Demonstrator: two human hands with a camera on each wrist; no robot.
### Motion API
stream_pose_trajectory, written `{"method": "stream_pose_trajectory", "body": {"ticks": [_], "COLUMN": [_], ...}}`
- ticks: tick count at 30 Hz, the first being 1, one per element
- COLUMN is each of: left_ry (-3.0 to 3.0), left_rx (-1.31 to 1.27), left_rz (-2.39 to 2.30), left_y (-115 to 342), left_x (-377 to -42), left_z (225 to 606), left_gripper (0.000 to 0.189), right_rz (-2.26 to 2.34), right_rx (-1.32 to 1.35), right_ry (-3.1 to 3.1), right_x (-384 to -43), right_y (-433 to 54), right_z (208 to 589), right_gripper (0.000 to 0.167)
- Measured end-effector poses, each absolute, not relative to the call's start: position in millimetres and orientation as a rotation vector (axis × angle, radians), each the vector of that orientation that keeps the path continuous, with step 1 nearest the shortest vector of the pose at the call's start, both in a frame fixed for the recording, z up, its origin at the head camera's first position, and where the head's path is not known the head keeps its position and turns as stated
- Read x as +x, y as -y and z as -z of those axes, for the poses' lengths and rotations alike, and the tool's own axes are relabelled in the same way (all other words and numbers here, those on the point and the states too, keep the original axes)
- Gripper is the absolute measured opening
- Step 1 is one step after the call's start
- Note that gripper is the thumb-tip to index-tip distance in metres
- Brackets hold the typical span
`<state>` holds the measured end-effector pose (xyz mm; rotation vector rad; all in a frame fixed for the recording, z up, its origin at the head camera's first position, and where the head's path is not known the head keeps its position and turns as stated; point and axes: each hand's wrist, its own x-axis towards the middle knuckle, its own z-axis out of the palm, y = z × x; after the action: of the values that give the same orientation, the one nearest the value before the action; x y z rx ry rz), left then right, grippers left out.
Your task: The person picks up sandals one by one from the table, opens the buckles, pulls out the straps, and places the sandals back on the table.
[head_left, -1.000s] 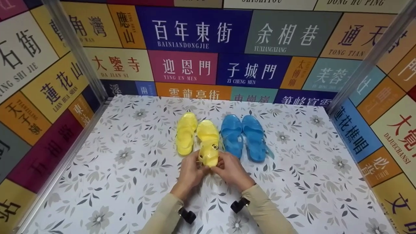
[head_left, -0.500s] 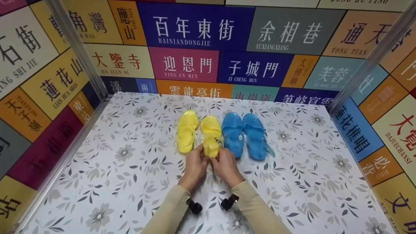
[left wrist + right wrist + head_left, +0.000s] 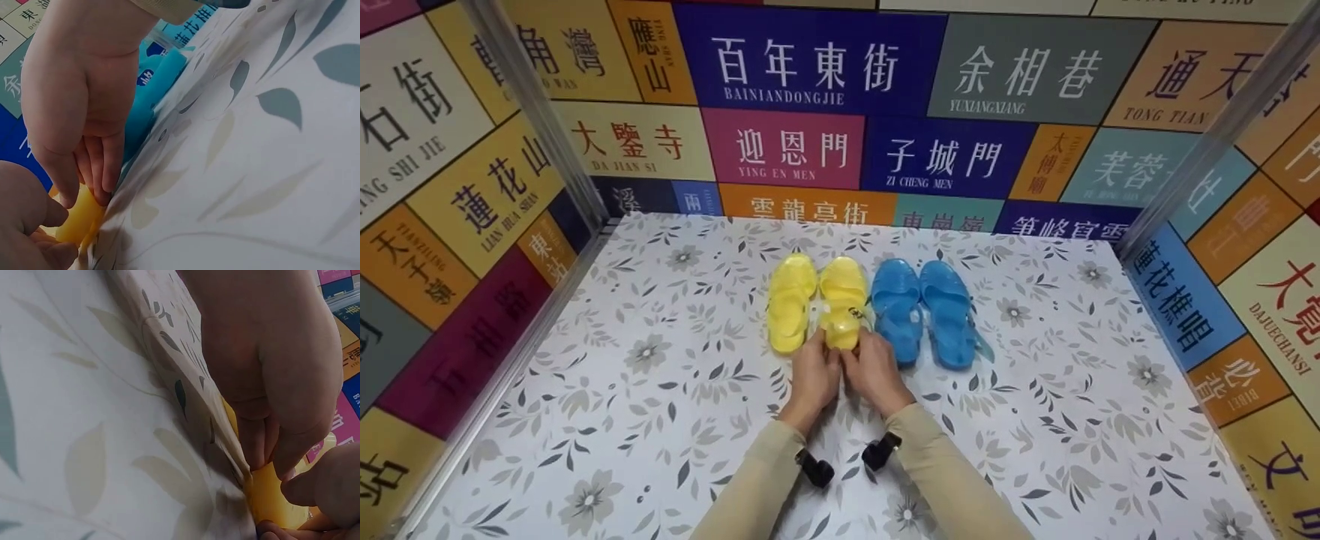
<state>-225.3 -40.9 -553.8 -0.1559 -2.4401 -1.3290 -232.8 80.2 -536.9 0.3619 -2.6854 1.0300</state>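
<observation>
In the head view, two yellow sandals stand side by side with their toes toward the back wall. My left hand (image 3: 814, 379) and right hand (image 3: 876, 371) both grip the right yellow sandal (image 3: 842, 279) by its heel end, thumbs on the near side. Both wrist views show fingers on either side of its yellow heel (image 3: 79, 216), low over the patterned cloth. The left yellow sandal (image 3: 791, 300) lies just beyond my left fingertips. Close to my right hand is a blue sandal (image 3: 897, 281), partly covered by that hand at its heel.
A second blue sandal (image 3: 949, 319) lies at the right end of the row. The floral cloth (image 3: 660, 420) covers the surface. Panels with Chinese lettering (image 3: 821, 64) stand at the back and both sides, with clear posts (image 3: 544, 127) at the corners.
Both hands have pushed the right yellow sandal forward, away from me, and slightly right. Its toe is now level with the left yellow one. The blue sandals stay in place.
</observation>
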Motion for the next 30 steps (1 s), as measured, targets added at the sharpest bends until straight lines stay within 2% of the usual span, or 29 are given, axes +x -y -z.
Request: {"method": "stream_pose_trajectory", "body": {"ticks": [6, 19, 24, 27, 30], "left_ry": [2.474, 2.46, 2.509, 2.536, 2.557], "left_rx": [-0.1, -0.121, -0.153, -0.165, -0.185], "left_rz": [1.401, 1.414, 1.376, 1.371, 1.336], "left_y": [42.0, 40.8, 45.7, 49.5, 51.7], "left_x": [-224.5, -220.6, -209.7, -201.6, -193.1], "left_z": [553.0, 549.7, 546.4, 543.1, 541.0], "left_gripper": [0.017, 0.027, 0.044, 0.046, 0.041], "right_rz": [-1.012, -1.184, -1.303, -1.34, -1.367], "right_rx": [0.435, 0.491, 0.425, 0.419, 0.448], "right_ry": [2.754, 2.845, 2.859, 2.858, 2.859], "right_x": [-236.5, -241.1, -234.5, -227.2, -218.4], "right_y": [-80.5, -89.8, -97.6, -104.7, -113.3], "right_z": [532.9, 526.6, 525.4, 526.3, 528.3], "right_gripper": [0.016, 0.019, 0.034, 0.046, 0.049]}}
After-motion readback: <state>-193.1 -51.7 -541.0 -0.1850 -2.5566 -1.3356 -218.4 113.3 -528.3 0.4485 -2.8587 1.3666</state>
